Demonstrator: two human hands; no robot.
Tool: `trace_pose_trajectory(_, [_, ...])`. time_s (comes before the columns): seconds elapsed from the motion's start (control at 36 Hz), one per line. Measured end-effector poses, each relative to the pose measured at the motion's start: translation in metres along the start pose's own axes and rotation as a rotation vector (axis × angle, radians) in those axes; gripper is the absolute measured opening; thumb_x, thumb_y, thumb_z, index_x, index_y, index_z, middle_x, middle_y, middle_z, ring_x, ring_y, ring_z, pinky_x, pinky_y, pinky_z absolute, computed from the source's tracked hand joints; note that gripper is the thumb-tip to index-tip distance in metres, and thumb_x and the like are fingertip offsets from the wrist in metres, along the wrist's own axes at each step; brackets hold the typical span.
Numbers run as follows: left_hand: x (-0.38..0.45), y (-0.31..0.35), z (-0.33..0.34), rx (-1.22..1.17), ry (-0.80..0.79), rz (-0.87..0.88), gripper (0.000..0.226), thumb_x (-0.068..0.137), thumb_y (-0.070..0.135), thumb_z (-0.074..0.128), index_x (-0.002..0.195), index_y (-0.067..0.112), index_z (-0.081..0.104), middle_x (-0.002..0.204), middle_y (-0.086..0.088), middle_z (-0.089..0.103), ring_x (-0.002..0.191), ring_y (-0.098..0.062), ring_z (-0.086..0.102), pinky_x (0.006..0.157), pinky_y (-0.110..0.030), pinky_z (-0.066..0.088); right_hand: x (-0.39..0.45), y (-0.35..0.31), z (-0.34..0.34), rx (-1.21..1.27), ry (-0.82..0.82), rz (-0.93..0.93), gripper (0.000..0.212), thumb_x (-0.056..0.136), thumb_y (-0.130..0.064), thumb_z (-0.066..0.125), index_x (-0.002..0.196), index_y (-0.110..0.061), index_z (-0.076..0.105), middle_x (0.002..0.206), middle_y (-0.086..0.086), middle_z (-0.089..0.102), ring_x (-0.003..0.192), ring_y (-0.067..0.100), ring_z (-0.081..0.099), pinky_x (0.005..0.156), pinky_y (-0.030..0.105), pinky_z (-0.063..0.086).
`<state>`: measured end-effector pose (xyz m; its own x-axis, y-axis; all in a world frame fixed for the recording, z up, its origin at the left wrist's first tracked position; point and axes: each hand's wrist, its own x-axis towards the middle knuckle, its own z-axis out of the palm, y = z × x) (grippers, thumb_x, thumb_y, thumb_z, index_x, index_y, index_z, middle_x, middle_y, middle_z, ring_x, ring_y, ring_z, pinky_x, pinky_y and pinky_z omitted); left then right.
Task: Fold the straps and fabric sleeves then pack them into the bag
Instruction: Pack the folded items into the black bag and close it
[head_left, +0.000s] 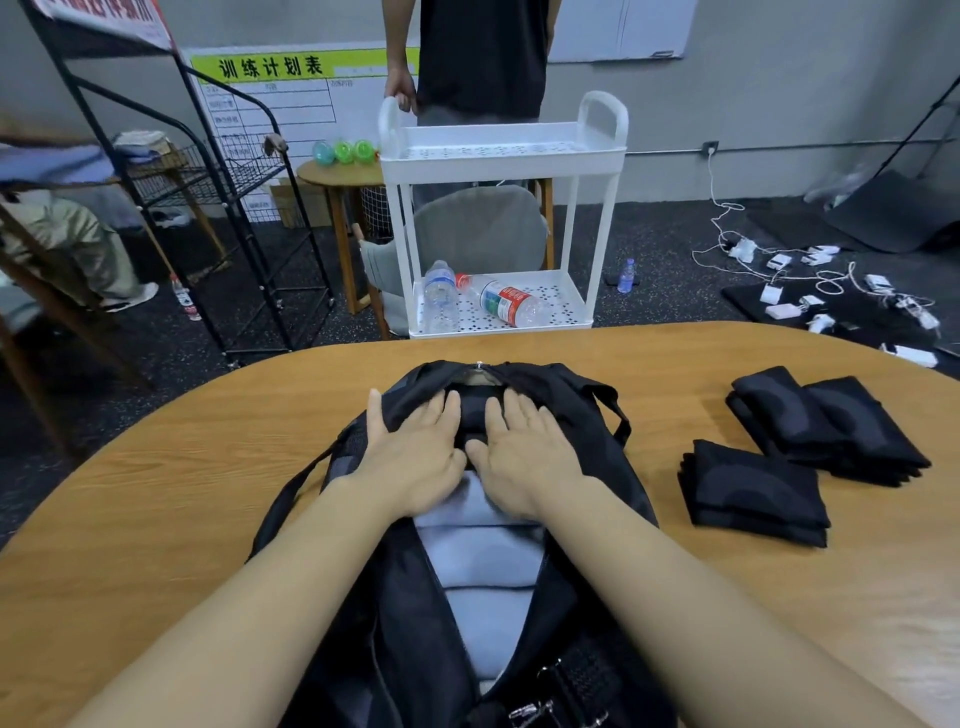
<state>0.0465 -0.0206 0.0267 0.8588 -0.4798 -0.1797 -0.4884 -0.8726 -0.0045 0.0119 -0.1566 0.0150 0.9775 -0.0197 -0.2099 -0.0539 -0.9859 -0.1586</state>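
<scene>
- A wooden counter (156, 493) with a rounded far edge fills the lower half of the view.
- A black bag (571, 415) lies in the middle of the counter, its long opening unzipped and running towards the viewer; a strap (283, 501) trails off its left side.
- Inside the opening, pale grey folded fabric (483, 566) shows in stacked layers, with a darker folded piece (474, 415) at the far end.
- Beyond the counter stands a white two-tier cart (501, 156); two plastic bottles (506, 304) sit on its lower shelf, one upright and one lying down.
- A person (480, 57) in a dark top stands behind the cart with one hand on its handle.
- A black wire rack (223, 171) stands at far left on the dark floor.
- Three folded black sleeves (756, 493) rest on the counter to the right of the bag, well apart from it: two side by side farther back, one nearer.
- The left hand (415, 457) lies open and flat, palm down, fingers spread over the bag's far end.
- The right hand (524, 452) lies just beside it, also open and flat, pressing on the dark piece in the opening; the thumbs nearly touch.
- White chargers and cables (810, 291) are scattered on the floor at far right.
</scene>
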Motion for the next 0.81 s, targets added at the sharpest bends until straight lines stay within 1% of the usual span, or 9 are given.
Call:
trace_pose_trajectory(0.08, [-0.004, 0.007, 0.003, 0.005, -0.055, 0.009, 0.062, 0.104, 0.039, 0.014, 0.155, 0.012, -0.007, 0.163, -0.005, -0.01, 0.15, -0.011, -0.009, 0.109, -0.059, -0.025, -0.009, -0.002, 0.009, -0.026, -0.005, -0.016, 0.063, 0.105, -0.041, 0.012, 0.154, -0.007, -0.009, 0.161, 0.014, -0.016, 0.149, 0.025, -0.015, 0.121, 0.042, -0.006])
trace_pose_trajectory(0.17, [-0.006, 0.005, 0.007, 0.02, -0.114, -0.007, 0.063, 0.102, 0.039, 0.014, 0.155, 0.012, -0.01, 0.163, -0.005, -0.013, 0.15, -0.012, -0.009, 0.109, -0.06, -0.024, -0.011, 0.002, 0.014, -0.038, -0.014, -0.011, 0.064, 0.105, -0.044, 0.011, 0.154, -0.009, -0.009, 0.161, 0.012, -0.016, 0.149, 0.024, -0.016, 0.121, 0.043, -0.006])
trace_pose_trajectory(0.39, [-0.025, 0.004, -0.003, -0.053, 0.013, 0.025, 0.061, 0.102, 0.028, 0.019, 0.155, 0.014, -0.007, 0.163, 0.0, -0.013, 0.148, -0.008, -0.013, 0.109, -0.058, -0.025, -0.024, 0.005, 0.001, 0.098, 0.034, -0.037, 0.063, 0.105, -0.044, 0.015, 0.155, -0.008, 0.001, 0.163, 0.012, -0.006, 0.15, 0.023, -0.009, 0.121, 0.038, -0.003])
trace_pose_trajectory(0.44, [-0.033, 0.006, -0.006, -0.082, 0.041, 0.036, 0.061, 0.102, 0.027, 0.021, 0.156, 0.016, -0.004, 0.163, 0.001, -0.013, 0.148, -0.007, -0.013, 0.109, -0.058, -0.025, -0.036, 0.008, -0.004, 0.165, 0.123, -0.07, 0.059, 0.106, -0.04, 0.02, 0.154, -0.006, 0.017, 0.162, 0.013, 0.011, 0.15, 0.024, 0.002, 0.12, 0.037, 0.003])
trace_pose_trajectory(0.53, [-0.049, 0.016, -0.009, -0.131, 0.095, 0.06, 0.062, 0.099, 0.034, 0.016, 0.157, 0.018, -0.001, 0.163, 0.003, -0.01, 0.149, -0.007, -0.012, 0.109, -0.056, -0.025, -0.059, 0.018, -0.012, 0.248, 0.337, -0.11, 0.045, 0.106, -0.033, 0.028, 0.137, -0.007, 0.047, 0.146, 0.011, 0.043, 0.143, 0.025, 0.026, 0.116, 0.035, 0.013])
trace_pose_trajectory(0.61, [-0.063, 0.034, -0.012, -0.217, 0.15, 0.079, 0.062, 0.098, 0.037, 0.015, 0.157, 0.02, 0.007, 0.164, 0.004, -0.004, 0.149, -0.009, -0.007, 0.11, -0.052, -0.026, -0.086, 0.037, -0.01, 0.39, 0.593, -0.096, 0.044, 0.101, -0.033, 0.034, 0.125, -0.009, 0.062, 0.131, 0.01, 0.061, 0.135, 0.025, 0.042, 0.112, 0.036, 0.025])
trace_pose_trajectory(0.67, [-0.069, 0.049, -0.015, -0.26, 0.185, 0.102, 0.057, 0.101, 0.034, 0.018, 0.156, 0.022, 0.015, 0.164, 0.003, 0.001, 0.15, -0.009, -0.002, 0.113, -0.05, -0.021, -0.103, 0.054, -0.004, 0.462, 0.712, -0.04, 0.044, 0.095, -0.032, 0.037, 0.115, -0.01, 0.068, 0.118, 0.008, 0.068, 0.127, 0.027, 0.05, 0.108, 0.04, 0.033])
trace_pose_trajectory(0.75, [-0.072, 0.078, -0.017, -0.336, 0.232, 0.153, 0.049, 0.105, 0.031, 0.025, 0.154, 0.024, 0.025, 0.163, 0.004, 0.01, 0.149, -0.007, 0.005, 0.117, -0.046, -0.014, -0.127, 0.084, 0.009, 0.476, 0.763, 0.071, 0.03, 0.098, -0.021, 0.045, 0.098, -0.004, 0.069, 0.098, 0.011, 0.071, 0.107, 0.031, 0.059, 0.092, 0.041, 0.043])
trace_pose_trajectory(0.81, [-0.071, 0.102, -0.016, -0.367, 0.266, 0.192, 0.046, 0.106, 0.034, 0.028, 0.151, 0.025, 0.031, 0.163, 0.005, 0.015, 0.149, -0.007, 0.008, 0.117, -0.043, -0.012, -0.14, 0.103, 0.017, 0.453, 0.772, 0.152, 0.025, 0.099, -0.018, 0.049, 0.106, -0.008, 0.071, 0.105, 0.007, 0.071, 0.108, 0.029, 0.059, 0.093, 0.042, 0.043])
